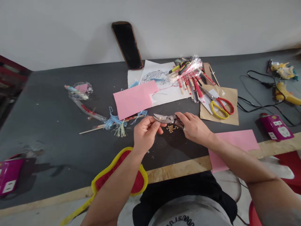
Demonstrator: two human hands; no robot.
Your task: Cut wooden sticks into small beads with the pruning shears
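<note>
My right hand [194, 128] is wrapped round the handles of metal pruning shears [166, 118], whose blades point left. At the blade tip, my left hand [146, 131] is pinched together; what its fingers hold is too small to make out. Below the shears, several small tan pieces [171, 128] lie scattered on the dark tabletop [58, 150]. Left of my left hand are blue tassels [111, 121], a pale green tassel [120, 129] and thin sticks [91, 129]. A pink paper [134, 101] lies just beyond that hand.
A phone [128, 45] leans on the wall. Scissors [221, 106] rest on brown paper [231, 94], beside bundled sticks [188, 81]. A red-yellow shape [138, 185] lies under my left forearm, pink paper [242, 139] by my right. Purple boxes [277, 127] and a cable [254, 108] are also there.
</note>
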